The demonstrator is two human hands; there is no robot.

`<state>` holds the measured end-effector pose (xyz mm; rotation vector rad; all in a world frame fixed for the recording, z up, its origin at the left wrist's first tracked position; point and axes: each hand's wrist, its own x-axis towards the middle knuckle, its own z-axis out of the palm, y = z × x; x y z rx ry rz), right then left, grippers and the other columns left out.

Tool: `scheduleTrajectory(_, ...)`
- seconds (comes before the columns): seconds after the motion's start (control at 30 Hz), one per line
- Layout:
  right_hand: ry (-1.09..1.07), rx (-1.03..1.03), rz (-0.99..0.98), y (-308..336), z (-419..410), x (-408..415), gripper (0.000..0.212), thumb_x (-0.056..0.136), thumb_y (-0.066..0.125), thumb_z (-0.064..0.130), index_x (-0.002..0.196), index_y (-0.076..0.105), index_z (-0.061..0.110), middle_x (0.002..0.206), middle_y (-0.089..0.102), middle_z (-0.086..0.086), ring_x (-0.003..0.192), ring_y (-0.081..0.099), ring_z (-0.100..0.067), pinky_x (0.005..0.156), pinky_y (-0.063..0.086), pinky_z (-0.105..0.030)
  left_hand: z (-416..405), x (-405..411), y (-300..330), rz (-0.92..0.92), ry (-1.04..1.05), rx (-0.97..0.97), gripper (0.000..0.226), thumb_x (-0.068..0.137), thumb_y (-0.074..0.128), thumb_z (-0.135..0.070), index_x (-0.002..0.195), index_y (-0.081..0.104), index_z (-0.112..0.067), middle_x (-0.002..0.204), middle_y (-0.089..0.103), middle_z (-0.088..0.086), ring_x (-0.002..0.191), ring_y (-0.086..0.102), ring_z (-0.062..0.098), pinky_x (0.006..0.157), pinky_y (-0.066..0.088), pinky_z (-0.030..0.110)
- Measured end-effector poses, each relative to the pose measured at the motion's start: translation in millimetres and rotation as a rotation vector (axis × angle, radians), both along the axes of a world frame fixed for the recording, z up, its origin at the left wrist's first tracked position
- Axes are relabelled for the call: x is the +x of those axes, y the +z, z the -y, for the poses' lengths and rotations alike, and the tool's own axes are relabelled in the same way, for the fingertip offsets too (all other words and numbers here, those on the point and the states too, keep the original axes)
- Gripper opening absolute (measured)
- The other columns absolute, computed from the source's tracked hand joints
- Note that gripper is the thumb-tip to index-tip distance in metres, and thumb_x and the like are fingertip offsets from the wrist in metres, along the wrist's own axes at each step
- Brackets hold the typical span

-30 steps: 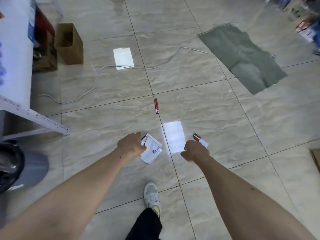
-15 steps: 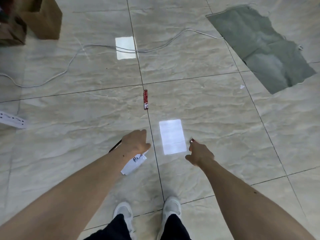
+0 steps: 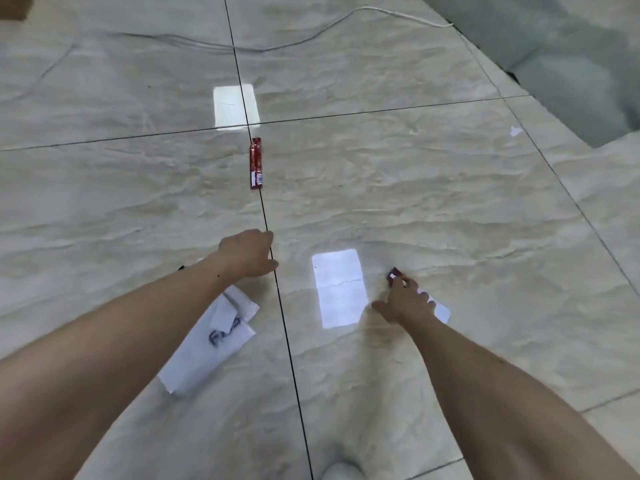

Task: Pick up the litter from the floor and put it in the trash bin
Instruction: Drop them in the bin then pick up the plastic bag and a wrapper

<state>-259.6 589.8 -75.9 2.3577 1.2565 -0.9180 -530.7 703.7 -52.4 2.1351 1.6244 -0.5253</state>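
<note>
A long red wrapper (image 3: 256, 163) lies on the tile seam ahead of me. My left hand (image 3: 248, 253) hovers short of it, seen from the back, fingers loosely bent, with nothing visible in it. A white paper bag with dark lettering (image 3: 211, 341) lies on the floor under my left forearm. My right hand (image 3: 406, 299) is down on a small red-and-white wrapper (image 3: 394, 274). Its fingertips rest on the wrapper and its thumb is spread away to the left. The wrapper's white end shows at the right of the hand. No trash bin is in view.
A white cable (image 3: 346, 16) snakes across the floor at the top. A grey-green cloth (image 3: 571, 64) covers the top right corner, with a tiny white scrap (image 3: 516, 130) near it. A cardboard box corner (image 3: 14, 5) shows top left. My white shoe (image 3: 343, 472) is at the bottom edge.
I have bent lower and the floor looks closer. My left hand moved forward past the white bag. My right hand came down onto the small red-and-white wrapper.
</note>
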Motion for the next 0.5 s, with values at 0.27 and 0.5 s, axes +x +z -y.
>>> scheduleTrajectory(0.27, 0.29, 0.221, -0.07, -23, -70, -67, 0.054, 0.092, 0.052, 0.022, 0.144, 0.034, 0.021, 0.151, 0.033, 0.002, 0.129, 0.033, -0.031, 0.098, 0.034, -0.04, -14, -27, -15, -0.016, 0.085, 0.024, 0.05, 0.087, 0.056, -0.046, 0.128, 0.048, -0.019, 0.121, 0.054, 0.003, 0.109, 0.055, 0.024, 0.072, 0.04, 0.034)
scheduleTrajectory(0.5, 0.36, 0.537, -0.098, -38, -129, -139, 0.043, 0.093, 0.054, 0.013, 0.135, 0.049, 0.015, 0.136, 0.045, -0.008, 0.12, 0.046, -0.031, 0.091, 0.041, -0.039, -1, -93, -26, -0.006, 0.133, -0.118, 0.077, 0.063, 0.078, -0.053, 0.127, 0.045, -0.023, 0.123, 0.049, 0.001, 0.114, 0.05, 0.023, 0.075, 0.042, 0.034)
